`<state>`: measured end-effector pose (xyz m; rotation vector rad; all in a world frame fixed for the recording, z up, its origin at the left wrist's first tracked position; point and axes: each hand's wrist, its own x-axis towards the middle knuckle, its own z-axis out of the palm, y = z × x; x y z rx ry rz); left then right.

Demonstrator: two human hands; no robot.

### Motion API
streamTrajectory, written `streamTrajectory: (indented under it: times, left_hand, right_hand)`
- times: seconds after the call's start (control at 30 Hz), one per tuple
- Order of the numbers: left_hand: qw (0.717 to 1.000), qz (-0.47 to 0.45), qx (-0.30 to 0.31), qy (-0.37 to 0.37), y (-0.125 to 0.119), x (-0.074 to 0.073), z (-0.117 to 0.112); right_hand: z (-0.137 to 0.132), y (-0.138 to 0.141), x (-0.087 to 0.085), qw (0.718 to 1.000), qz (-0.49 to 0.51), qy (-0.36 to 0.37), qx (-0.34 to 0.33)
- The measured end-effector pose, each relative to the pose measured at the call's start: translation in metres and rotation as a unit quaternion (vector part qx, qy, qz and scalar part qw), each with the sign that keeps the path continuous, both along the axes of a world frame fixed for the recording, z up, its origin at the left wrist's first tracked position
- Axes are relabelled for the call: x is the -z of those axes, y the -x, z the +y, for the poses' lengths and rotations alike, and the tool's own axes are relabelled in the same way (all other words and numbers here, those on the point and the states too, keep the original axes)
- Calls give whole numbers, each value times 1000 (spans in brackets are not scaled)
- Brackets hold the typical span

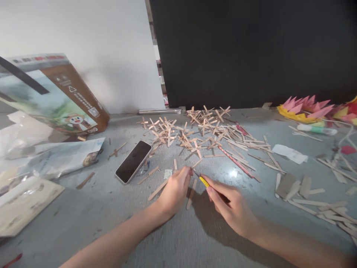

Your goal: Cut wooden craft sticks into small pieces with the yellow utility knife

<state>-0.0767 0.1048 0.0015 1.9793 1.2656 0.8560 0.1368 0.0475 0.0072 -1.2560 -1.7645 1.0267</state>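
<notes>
My left hand (177, 190) is closed in a pinch just above the tabletop. From its fingertips a short piece of wooden craft stick (197, 163) seems to stick out, its near end hidden. In my right hand (232, 206) is a slim craft knife (204, 181) with a yellow ribbed handle. The knife's thin metal tip points left and meets the left fingertips. Beneath and beside the hands lie loose craft sticks, one (191, 194) between them and another (157, 190) left of the left hand.
Crossed craft sticks (170, 130) are heaped at the back middle, loose ones (331, 212) at right. A phone (134, 162) lies left of my hands. A brown printed bag (80, 100) and plastic packets (64, 156) fill the left. A pink-and-yellow paper crown (304, 109) sits back right.
</notes>
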Motion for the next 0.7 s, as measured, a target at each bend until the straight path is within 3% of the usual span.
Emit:
streamTrajectory:
  times: [0.1, 0.27, 0.5, 0.7]
  left_hand:
    - [1000, 18, 4, 26, -1, 0, 3]
    - [997, 67, -13, 42, -2, 1, 9]
    - [990, 143, -18, 6, 4, -2, 15]
    - [944, 322, 51, -48, 4, -17, 11]
  right_hand:
    - [4, 1, -4, 998, -16, 57, -1]
    - [16, 2, -18, 994, -97, 57, 2]
    - [22, 12, -26, 989, -81, 119, -10]
    - [15, 18, -25, 993, -101, 68, 0]
